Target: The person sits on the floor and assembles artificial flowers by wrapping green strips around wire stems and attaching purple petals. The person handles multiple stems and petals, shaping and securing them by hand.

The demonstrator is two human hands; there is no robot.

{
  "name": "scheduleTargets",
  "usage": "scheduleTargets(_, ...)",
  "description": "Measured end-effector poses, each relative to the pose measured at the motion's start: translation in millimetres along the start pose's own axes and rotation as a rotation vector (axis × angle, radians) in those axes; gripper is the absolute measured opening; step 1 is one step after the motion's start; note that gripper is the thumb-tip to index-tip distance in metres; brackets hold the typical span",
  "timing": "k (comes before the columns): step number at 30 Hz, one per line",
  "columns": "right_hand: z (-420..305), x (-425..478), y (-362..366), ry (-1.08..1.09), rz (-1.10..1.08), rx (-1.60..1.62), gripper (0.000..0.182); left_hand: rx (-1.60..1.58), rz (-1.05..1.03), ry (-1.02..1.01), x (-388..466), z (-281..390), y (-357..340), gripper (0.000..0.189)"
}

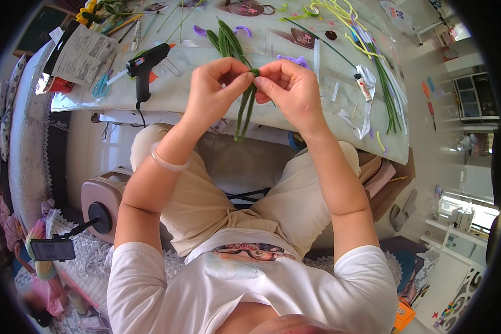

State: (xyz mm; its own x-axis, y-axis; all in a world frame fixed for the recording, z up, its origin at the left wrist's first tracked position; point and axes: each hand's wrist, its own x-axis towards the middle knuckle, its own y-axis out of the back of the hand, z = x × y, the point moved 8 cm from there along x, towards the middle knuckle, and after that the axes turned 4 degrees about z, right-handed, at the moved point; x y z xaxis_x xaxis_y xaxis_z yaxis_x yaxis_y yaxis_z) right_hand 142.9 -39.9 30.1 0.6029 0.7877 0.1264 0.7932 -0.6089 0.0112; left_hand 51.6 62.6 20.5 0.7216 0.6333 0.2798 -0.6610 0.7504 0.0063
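Between my two hands, over the table's near edge, is a bundle of green pipe cleaners (pixel 229 41). Its folded, leaf-like loops point to the far side and two loose ends hang towards me. My left hand (pixel 223 85) pinches the bundle at a small dark green knot (pixel 254 72) with thumb and forefinger. From the other side, my right hand (pixel 290 89) pinches the same spot, its other fingers curled. Purple pipe-cleaner pieces (pixel 293 61) lie just beyond my right hand. A black hot glue gun (pixel 145 69) with an orange tip rests to the left of my left hand.
Light blue scissors (pixel 101 85) and a printed packet (pixel 81 54) lie at the table's left. Green, white and purple pipe cleaners (pixel 384 83), a small glue tube (pixel 362 87) and white ribbon (pixel 361 129) lie at the right. A phone on an arm (pixel 53 249) stands lower left; a person (pixel 46 292) is behind it.
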Motion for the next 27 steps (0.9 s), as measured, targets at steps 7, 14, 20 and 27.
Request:
scheduleTargets(7,3.7,0.0,6.9,-0.058,0.001,0.121,0.012,-0.164,-0.135,0.177,-5.8,-8.8,-11.7,0.015)
scheduleTargets(14,-2.6,4.1,18.5,-0.025,0.032,0.193,0.015,-0.064,-0.299,0.214,-6.7,-13.1,-22.7,0.024)
scheduleTargets(20,-0.6,2.6,23.0,0.038,0.096,0.128,0.016,-0.152,-0.366,0.246,-13.0,-4.4,-37.5,0.025)
scheduleTargets(27,-13.9,2.6,16.7,0.077,-0.015,0.172,0.015,-0.317,-0.421,0.464,-23.5,-10.5,-42.1,0.025)
